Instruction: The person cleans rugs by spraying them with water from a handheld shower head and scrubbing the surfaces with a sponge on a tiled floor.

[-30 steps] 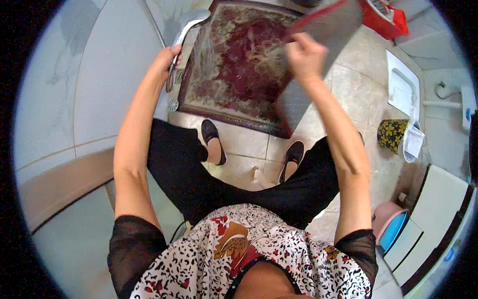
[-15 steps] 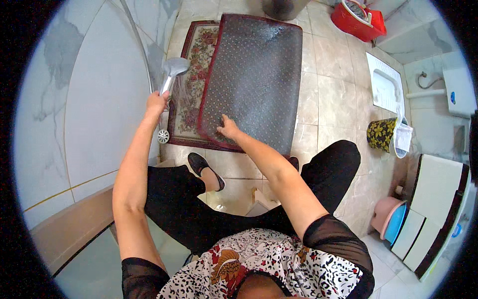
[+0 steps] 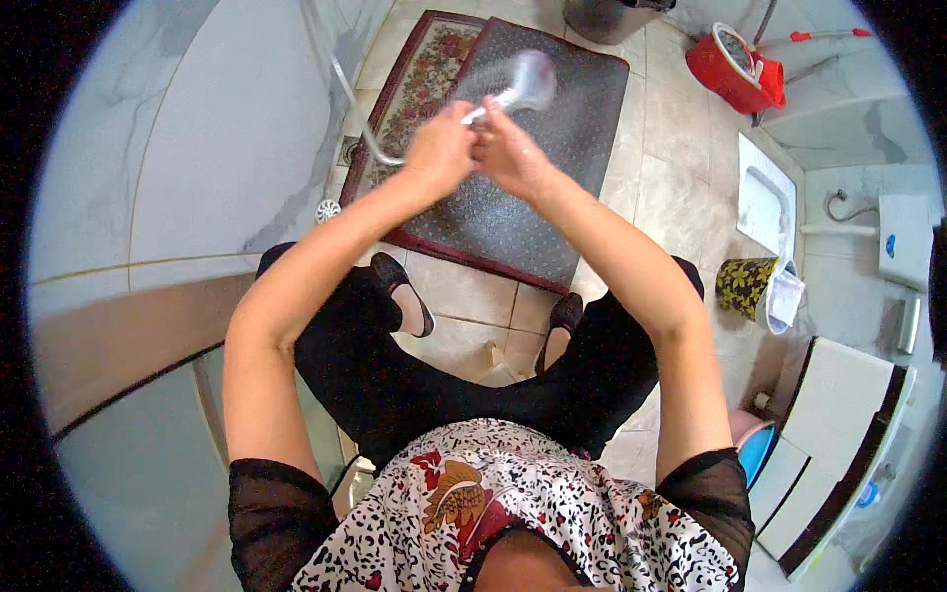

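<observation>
A silver hand shower head (image 3: 536, 79), blurred by motion, is held over the folded rug with its head toward the upper right. My left hand (image 3: 441, 153) is closed at the lower end of its handle, where the hose (image 3: 370, 138) comes in from the left. Against it, my right hand (image 3: 513, 156) grips the handle too, thumb along it; some fingers of both hands are hidden. Beneath them the rug's dark grey dotted backing (image 3: 582, 148) faces up, wet, with a red border. A floral patterned strip (image 3: 419, 89) shows along its left side.
Beige floor tiles (image 3: 656, 178) surround the rug. At the right are a red bucket (image 3: 735, 74), a squat toilet (image 3: 764, 192), a flower-patterned bin (image 3: 747, 286) and a white cabinet (image 3: 848, 395). A dark bin (image 3: 607, 18) stands at the back; a tiled wall (image 3: 207, 148) runs along the left.
My left hand has carried the shower head rightward from beside the wall to above the rug. My right hand has left the rug's backing and come up onto the handle.
</observation>
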Tool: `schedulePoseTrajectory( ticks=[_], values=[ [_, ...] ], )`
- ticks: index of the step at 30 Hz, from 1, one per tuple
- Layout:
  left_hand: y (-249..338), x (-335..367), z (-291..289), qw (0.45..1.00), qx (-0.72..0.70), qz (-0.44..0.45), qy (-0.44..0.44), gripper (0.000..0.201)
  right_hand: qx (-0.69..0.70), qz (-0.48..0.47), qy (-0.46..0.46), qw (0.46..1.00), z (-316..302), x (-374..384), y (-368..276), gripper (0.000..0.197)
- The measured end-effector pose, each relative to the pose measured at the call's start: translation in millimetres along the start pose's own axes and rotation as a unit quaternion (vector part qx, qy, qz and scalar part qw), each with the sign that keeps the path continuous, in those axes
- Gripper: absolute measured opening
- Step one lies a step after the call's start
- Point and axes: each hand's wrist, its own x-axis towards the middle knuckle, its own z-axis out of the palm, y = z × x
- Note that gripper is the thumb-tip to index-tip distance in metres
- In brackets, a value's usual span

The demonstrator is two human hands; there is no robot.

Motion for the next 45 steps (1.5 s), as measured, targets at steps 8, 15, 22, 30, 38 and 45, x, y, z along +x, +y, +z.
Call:
schedulePoseTrajectory(
  ticks=[8,15,22,30,38,45],
  values=[
    [38,-72,92,0.861,0.062,0.505,-0.013,0.030,0.064,-0.162,0.212,0.962,-75,-54,-43,0.012],
    [-126,-58,150,0.923,0.156,0.177,-0.304,0.020,0.018,-0.127,0.215,0.968,-110,-60,-59,0.009],
    [-251,35,201,0.951,0.111,-0.289,-0.018,0.056,-0.111,-0.121,0.192,0.968,-91,-71,-38,0.019],
    [-263,95,240,0.910,0.132,-0.377,-0.112,0.093,-0.228,-0.103,0.233,0.940,-114,-85,-46,0.022],
    [-206,118,235,0.990,-0.013,-0.144,0.010,0.037,-0.253,-0.141,0.239,0.927,-123,-69,-44,0.025],
    [-126,155,84,0.996,-0.075,-0.031,0.027,0.033,-0.273,-0.161,0.262,0.911,-128,-76,-44,0.024]
  ],
)
